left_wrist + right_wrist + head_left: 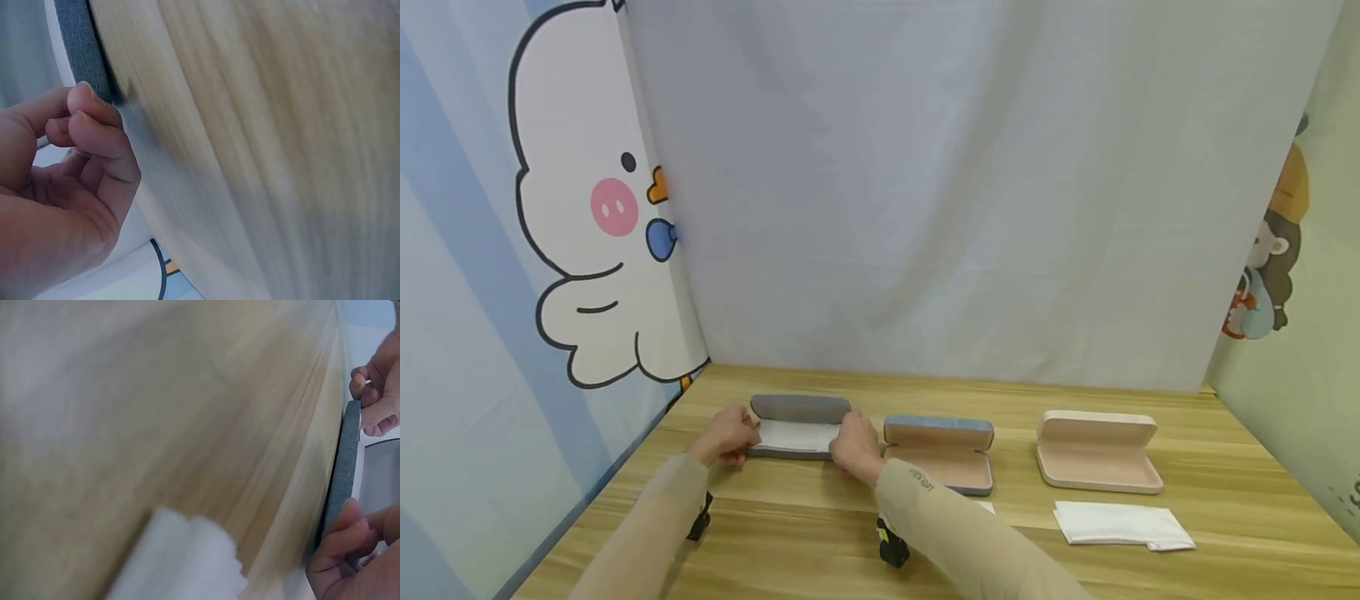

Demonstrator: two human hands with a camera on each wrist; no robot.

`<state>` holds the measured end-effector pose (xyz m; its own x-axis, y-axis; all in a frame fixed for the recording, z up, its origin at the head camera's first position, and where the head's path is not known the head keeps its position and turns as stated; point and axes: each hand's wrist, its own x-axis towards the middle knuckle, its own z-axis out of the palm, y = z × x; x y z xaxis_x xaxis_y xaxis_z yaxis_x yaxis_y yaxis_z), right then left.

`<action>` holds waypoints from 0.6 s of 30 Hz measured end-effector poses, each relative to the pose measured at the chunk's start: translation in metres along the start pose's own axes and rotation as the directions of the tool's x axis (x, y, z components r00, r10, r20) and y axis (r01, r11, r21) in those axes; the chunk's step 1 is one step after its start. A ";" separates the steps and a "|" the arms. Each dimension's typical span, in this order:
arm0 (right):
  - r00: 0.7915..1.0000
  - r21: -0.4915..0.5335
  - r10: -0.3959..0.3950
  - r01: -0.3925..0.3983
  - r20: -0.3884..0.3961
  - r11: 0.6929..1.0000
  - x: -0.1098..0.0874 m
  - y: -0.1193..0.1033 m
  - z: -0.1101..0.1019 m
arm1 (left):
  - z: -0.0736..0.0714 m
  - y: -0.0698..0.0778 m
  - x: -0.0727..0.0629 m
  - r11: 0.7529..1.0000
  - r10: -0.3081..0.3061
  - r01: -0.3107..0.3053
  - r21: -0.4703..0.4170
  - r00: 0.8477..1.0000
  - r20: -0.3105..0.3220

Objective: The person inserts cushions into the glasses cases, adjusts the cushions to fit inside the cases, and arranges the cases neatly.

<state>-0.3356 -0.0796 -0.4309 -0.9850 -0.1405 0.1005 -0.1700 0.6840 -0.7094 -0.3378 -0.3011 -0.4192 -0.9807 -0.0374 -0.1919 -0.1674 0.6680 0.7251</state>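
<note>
A grey glasses case stands with its lid up at the left of the table. A folded white cloth lies along its lower half, level with the rim. At the left end, my left hand holds the cloth; its lower fingers curl against the case's outer wall. My right hand grips the opposite end, its fingers bent at the front wall. Thumb contact is partly hidden. In the right wrist view, the white edge runs between both hands just above the dark case wall.
A blue glasses case stands open beside my right hand, and a cream glasses case stands open farther right. Another folded white cloth lies before the cream case. My right sleeve partly covers a further white cloth.
</note>
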 end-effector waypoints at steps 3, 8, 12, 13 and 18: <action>1.000 0.018 0.011 -0.011 -0.014 1.000 -0.003 -0.001 0.000 | -0.004 -0.004 0.000 0.999 0.028 -0.027 -0.030 0.999 0.031; 0.999 0.116 0.032 -0.036 0.037 0.993 -0.010 -0.003 -0.003 | -0.017 -0.013 -0.002 0.985 0.088 -0.062 -0.161 0.983 0.160; 0.992 0.181 0.015 -0.037 0.125 0.983 -0.015 -0.003 -0.005 | -0.025 -0.020 -0.005 0.972 0.095 -0.034 -0.233 0.962 0.257; 0.990 0.185 0.009 -0.035 0.142 0.982 -0.016 -0.003 -0.006 | -0.026 -0.021 -0.006 0.972 0.100 -0.034 -0.235 0.956 0.277; 0.989 0.165 0.006 -0.030 0.145 0.986 -0.013 0.004 -0.011 | -0.026 -0.019 -0.006 0.980 0.161 -0.113 -0.161 0.932 0.326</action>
<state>-0.3234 -0.0676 -0.4275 -0.9710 -0.2391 -0.0063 -0.1327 0.5604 -0.8175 -0.3309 -0.3333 -0.4145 -0.9077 0.3148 -0.2776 -0.0696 0.5394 0.8392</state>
